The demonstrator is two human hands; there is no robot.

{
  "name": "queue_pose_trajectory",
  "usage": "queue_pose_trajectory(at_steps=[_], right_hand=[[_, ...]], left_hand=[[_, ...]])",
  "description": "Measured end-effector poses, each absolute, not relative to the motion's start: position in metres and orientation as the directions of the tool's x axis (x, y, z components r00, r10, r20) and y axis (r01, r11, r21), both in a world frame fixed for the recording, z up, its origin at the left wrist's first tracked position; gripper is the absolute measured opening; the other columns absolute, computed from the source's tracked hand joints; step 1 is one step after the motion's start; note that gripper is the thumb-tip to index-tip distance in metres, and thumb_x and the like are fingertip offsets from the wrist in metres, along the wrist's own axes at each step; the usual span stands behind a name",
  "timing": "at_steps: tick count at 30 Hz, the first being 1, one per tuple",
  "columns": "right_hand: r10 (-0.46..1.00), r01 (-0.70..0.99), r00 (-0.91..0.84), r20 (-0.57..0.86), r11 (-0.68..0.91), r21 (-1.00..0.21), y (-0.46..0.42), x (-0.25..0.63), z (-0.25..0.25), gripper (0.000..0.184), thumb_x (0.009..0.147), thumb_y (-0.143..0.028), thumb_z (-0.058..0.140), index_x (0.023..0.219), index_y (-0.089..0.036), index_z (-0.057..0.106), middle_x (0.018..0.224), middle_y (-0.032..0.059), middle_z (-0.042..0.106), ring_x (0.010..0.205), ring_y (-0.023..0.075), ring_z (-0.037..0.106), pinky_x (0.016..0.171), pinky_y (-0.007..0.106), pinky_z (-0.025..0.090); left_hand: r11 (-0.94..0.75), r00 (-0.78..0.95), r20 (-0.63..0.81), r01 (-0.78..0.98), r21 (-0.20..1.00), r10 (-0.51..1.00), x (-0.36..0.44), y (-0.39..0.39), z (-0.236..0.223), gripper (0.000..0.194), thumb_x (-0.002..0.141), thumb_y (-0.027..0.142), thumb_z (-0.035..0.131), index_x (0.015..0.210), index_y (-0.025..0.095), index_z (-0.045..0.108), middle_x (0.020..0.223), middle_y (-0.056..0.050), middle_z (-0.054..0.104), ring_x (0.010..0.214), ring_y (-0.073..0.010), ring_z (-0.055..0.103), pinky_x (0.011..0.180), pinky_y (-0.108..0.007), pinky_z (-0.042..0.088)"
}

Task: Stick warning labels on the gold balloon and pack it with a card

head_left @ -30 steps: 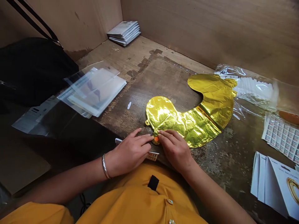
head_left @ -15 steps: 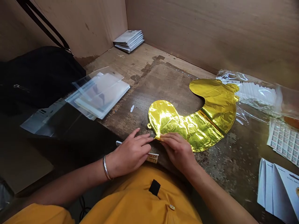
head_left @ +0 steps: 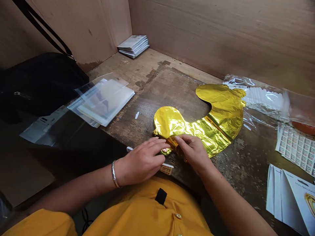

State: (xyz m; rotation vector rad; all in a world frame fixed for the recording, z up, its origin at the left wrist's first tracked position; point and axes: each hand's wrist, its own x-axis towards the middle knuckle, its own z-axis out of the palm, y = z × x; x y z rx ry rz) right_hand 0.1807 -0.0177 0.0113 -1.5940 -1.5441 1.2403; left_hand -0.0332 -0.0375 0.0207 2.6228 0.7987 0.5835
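A flat gold foil balloon (head_left: 221,114), curved like a C, lies on the table in front of me. My right hand (head_left: 193,150) pinches its near edge between thumb and fingers, and the foil there is folded up and creased. Just left of that fold, my left hand (head_left: 145,159) has its fingers stretched out, with the tips at the balloon's lower edge. A small gold tab of foil shows under those fingertips. Partly covered by the left hand, a narrow printed card strip (head_left: 166,169) lies at the table's front edge.
Clear plastic sleeves (head_left: 105,101) lie left, beside a black bag (head_left: 41,85). Folded cards (head_left: 134,46) are stacked in the back corner. To the right are a plastic bag of white sticks (head_left: 265,98), sticker sheets (head_left: 295,147) and printed cards (head_left: 292,200). Wooden walls (head_left: 221,36) stand behind.
My right hand has lifted and turned the balloon's near edge, folding the foil over. My left hand has shifted slightly right. The view has moved a little.
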Motion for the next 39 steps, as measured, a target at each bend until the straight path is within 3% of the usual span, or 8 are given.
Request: queue_pose_trajectory(at_steps=[7, 11, 16, 19, 27, 30, 33, 39], right_hand=[[0.953, 0.255, -0.093, -0.288, -0.257, -0.932, -0.014, 0.181, 0.015, 0.039, 0.081, -0.054, 0.058, 0.063, -0.02, 0.053, 0.045, -0.0065, 0.044, 0.037, 0.0082, 0.038, 0.036, 0.021, 0.03], [0.997, 0.534, -0.062, -0.035, 0.004, -0.846, -0.02, 0.185, 0.014, 0.034, 0.087, -0.046, 0.052, 0.065, -0.019, 0.057, 0.058, -0.0006, 0.056, 0.054, 0.0128, 0.052, 0.052, 0.026, 0.044], [0.921, 0.759, -0.302, 0.247, 0.389, -0.522, -0.033, 0.189, 0.008, 0.044, 0.079, -0.028, 0.063, 0.122, -0.019, 0.056, 0.121, 0.0134, 0.063, 0.113, 0.0286, 0.056, 0.094, 0.048, 0.047], [0.9, 0.765, -0.36, 0.246, 0.436, -0.474, -0.035, 0.187, 0.002, 0.027, 0.082, -0.017, 0.055, 0.107, -0.02, 0.064, 0.115, 0.0119, 0.066, 0.107, 0.0261, 0.059, 0.092, 0.047, 0.049], [0.991, 0.591, 0.041, 0.131, 0.082, -0.803, -0.017, 0.213, 0.031, 0.02, 0.087, -0.035, 0.056, 0.096, -0.02, 0.065, 0.085, 0.0053, 0.07, 0.074, 0.0196, 0.064, 0.067, 0.034, 0.052], [0.979, 0.704, -0.012, 0.206, 0.154, -0.694, -0.027, 0.216, 0.028, 0.038, 0.077, -0.036, 0.067, 0.111, -0.019, 0.063, 0.107, 0.0112, 0.068, 0.095, 0.0268, 0.063, 0.083, 0.044, 0.052], [0.957, 0.83, -0.163, 0.242, 0.265, -0.49, -0.037, 0.216, 0.014, 0.02, 0.077, -0.024, 0.063, 0.095, -0.02, 0.07, 0.115, 0.0126, 0.066, 0.112, 0.031, 0.055, 0.096, 0.051, 0.045], [0.996, 0.785, 0.083, -0.014, -0.074, -0.615, 0.02, 0.274, 0.036, 0.016, 0.075, -0.034, 0.063, 0.074, -0.021, 0.071, 0.074, 0.0029, 0.071, 0.068, 0.0192, 0.063, 0.065, 0.032, 0.05]], left_hand=[[-0.844, 0.859, 0.222, 0.346, 0.41, 0.46, -0.019, -0.018, 0.014, 0.01, 0.085, 0.019, 0.055, 0.084, 0.015, 0.064, 0.126, -0.012, 0.06, 0.118, -0.0239, 0.055, 0.11, -0.045, 0.039], [-0.868, 0.882, 0.193, 0.344, 0.359, 0.429, -0.013, -0.013, 0.01, 0.01, 0.086, 0.023, 0.056, 0.081, 0.016, 0.063, 0.105, -0.01, 0.065, 0.102, -0.0232, 0.06, 0.103, -0.047, 0.04], [-0.862, 0.874, 0.194, 0.359, 0.358, 0.445, -0.01, -0.012, 0.006, 0.014, 0.088, 0.023, 0.052, 0.081, 0.017, 0.063, 0.083, -0.006, 0.064, 0.088, -0.021, 0.059, 0.094, -0.043, 0.043], [-0.855, 0.87, 0.192, 0.364, 0.369, 0.453, -0.011, -0.012, 0.005, 0.015, 0.088, 0.024, 0.051, 0.08, 0.017, 0.061, 0.084, -0.006, 0.063, 0.092, -0.0223, 0.058, 0.091, -0.042, 0.043], [-0.803, 0.859, 0.18, 0.346, 0.485, 0.479, -0.016, -0.013, 0.002, 0.008, 0.087, 0.017, 0.052, 0.088, 0.017, 0.06, 0.13, -0.009, 0.059, 0.125, -0.0247, 0.05, 0.111, -0.054, 0.025], [-0.778, 0.853, 0.171, 0.344, 0.525, 0.492, -0.016, -0.013, 0.001, 0.009, 0.087, 0.016, 0.051, 0.089, 0.017, 0.06, 0.133, -0.009, 0.057, 0.129, -0.024, 0.047, 0.115, -0.055, 0.017], [-0.757, 0.856, 0.141, 0.35, 0.552, 0.498, -0.016, -0.013, 0.003, 0.008, 0.086, 0.016, 0.052, 0.088, 0.018, 0.06, 0.134, -0.009, 0.057, 0.128, -0.0236, 0.048, 0.116, -0.054, 0.015], [-0.714, 0.855, 0.075, 0.376, 0.59, 0.513, -0.016, -0.011, 0.007, 0.011, 0.087, 0.014, 0.048, 0.089, 0.019, 0.058, 0.136, -0.006, 0.056, 0.132, -0.0244, 0.046, 0.116, -0.053, 0.014]])
